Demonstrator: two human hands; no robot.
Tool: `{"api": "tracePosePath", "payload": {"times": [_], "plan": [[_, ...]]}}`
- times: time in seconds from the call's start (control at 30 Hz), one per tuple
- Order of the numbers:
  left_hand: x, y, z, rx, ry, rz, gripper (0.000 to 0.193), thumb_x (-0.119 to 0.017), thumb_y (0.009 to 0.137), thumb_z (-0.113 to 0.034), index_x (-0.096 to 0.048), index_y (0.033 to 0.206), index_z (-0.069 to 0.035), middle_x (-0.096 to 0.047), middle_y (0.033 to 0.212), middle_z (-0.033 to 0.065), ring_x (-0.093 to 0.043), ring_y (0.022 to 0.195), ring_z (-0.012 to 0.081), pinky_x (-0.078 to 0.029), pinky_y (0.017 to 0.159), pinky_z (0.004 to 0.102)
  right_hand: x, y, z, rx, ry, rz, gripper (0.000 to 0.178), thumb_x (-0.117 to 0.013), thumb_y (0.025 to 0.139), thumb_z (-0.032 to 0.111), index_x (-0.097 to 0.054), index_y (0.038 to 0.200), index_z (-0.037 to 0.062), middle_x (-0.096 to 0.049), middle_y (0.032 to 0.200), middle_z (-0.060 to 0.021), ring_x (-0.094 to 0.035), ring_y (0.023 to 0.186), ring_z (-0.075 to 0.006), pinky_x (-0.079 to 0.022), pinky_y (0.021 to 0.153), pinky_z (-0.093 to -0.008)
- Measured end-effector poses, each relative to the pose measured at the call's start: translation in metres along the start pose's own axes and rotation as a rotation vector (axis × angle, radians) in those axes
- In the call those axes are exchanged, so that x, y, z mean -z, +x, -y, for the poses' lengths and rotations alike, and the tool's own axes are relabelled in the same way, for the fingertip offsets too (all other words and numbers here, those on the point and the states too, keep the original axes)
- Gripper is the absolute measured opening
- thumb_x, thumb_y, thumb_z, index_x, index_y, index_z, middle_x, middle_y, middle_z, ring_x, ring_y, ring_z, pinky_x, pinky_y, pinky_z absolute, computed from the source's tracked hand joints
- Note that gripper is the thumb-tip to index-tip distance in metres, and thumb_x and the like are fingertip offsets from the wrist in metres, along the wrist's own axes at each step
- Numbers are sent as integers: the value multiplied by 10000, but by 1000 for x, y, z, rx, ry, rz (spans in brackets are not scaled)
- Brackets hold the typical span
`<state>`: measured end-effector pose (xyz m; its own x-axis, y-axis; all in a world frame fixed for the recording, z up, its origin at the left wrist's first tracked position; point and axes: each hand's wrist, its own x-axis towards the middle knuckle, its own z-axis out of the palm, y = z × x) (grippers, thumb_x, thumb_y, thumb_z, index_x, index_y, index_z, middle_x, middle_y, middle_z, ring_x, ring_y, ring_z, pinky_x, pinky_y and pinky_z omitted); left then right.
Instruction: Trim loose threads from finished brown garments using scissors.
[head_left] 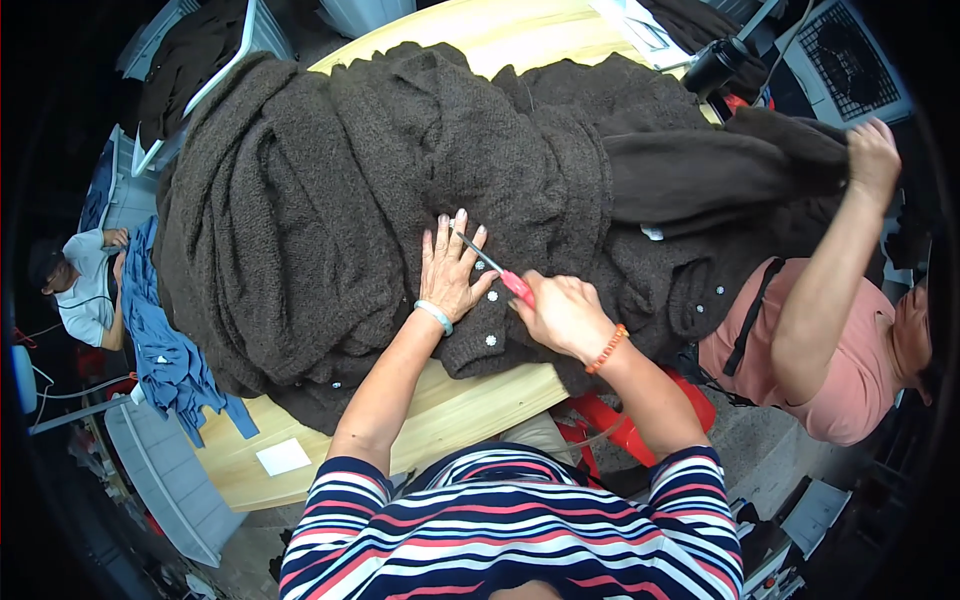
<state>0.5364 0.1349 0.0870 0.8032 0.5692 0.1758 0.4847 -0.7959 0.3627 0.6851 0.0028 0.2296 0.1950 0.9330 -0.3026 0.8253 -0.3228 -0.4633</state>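
A dark brown knitted cardigan [515, 165] is spread over a heap of the same brown knit, with pale, shiny round buttons [492, 296] along its edge. My left hand [452, 268], a pale bangle at its wrist, lies flat on the knit just left of the buttons, fingers spread. My right hand [565, 315], with an orange beaded bracelet, grips small red-handled scissors [516, 286]. Their thin metal blades point up and left, the tips over my left hand's fingers. The rings of the handle are hidden inside my right hand.
At the right, a co-worker in pink [835, 350] lifts a brown sleeve [700, 175]. Another person [88, 290] handles blue garments [165, 330] at the left. A white paper [283, 457] lies on the wooden table [420, 420]. A black bottle [712, 68] and grey crates [165, 490] stand around.
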Motion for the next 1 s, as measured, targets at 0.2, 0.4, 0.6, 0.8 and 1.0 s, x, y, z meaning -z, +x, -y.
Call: {"api": "tracePosePath", "payload": {"times": [0.2, 0.4, 0.6, 0.8, 1.0], "plan": [[-7, -10, 6, -8, 16, -63, 732, -683, 835, -424, -411, 1470, -180, -188, 1604, 156, -172, 1469, 402, -149, 1157, 605, -2, -75, -8, -124, -15, 308, 308, -606, 903, 330, -590, 1031, 50, -673, 858, -248, -662, 868, -418, -500, 795, -524], [-5, -44, -36, -32, -116, 69, 744, -695, 822, -319, -389, 1482, -162, -171, 1597, 198, -148, 1471, 421, -90, 1157, 629, 3, -76, -1, -178, -14, 236, 283, -597, 905, 305, -586, 990, 34, -667, 769, -244, -677, 783, -408, -526, 733, -506], [-10, -78, -49, -18, -195, 151, 894, -741, 758, -481, -351, 1507, -186, -162, 1599, 201, -97, 1489, 396, -48, 1167, 611, -17, -111, -5, -153, -48, 264, 273, -607, 894, 287, -601, 972, 25, -670, 779, -255, -680, 772, -405, -532, 707, -517], [-18, -83, -45, -63, -79, 132, 876, -734, 762, -503, -358, 1502, -224, -156, 1612, 154, -100, 1494, 360, -72, 1160, 626, -29, -140, 1, -190, -10, 322, 280, -618, 882, 278, -610, 965, 11, -661, 711, -237, -680, 724, -410, -542, 683, -499], [2, -91, -48, -197, -153, 200, 742, -712, 772, -517, -486, 1425, -245, -221, 1592, 159, -131, 1481, 394, -65, 1140, 661, -32, -130, -4, -165, -53, 96, 211, -619, 882, 226, -556, 938, 33, -654, 685, -217, -671, 680, -395, -535, 645, -494]]}}
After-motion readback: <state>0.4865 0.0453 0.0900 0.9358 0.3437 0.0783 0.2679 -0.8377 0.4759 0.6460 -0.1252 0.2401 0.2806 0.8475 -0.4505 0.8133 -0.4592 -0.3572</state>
